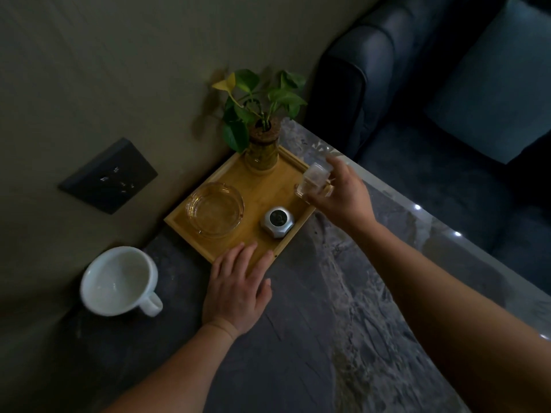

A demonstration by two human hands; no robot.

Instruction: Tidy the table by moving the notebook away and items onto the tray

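Note:
A wooden tray point(269, 186) sits at the table's far corner by the wall. On it stand a glass ashtray point(215, 208), a small silver round device point(277, 222) and a plant in a glass vase point(262, 153). My right hand point(343, 192) holds a small clear glass container point(314, 178) just above the tray's right edge. My left hand point(238, 281) lies flat, fingers apart, on the tray's near corner. A white mug point(119, 280) stands on the table left of the tray. No notebook is in view.
The dark marbled table point(313, 323) has a glossy right edge. A dark blue sofa point(417, 84) with a cushion stands beyond it. A black wall socket plate point(108, 175) is on the wall at left.

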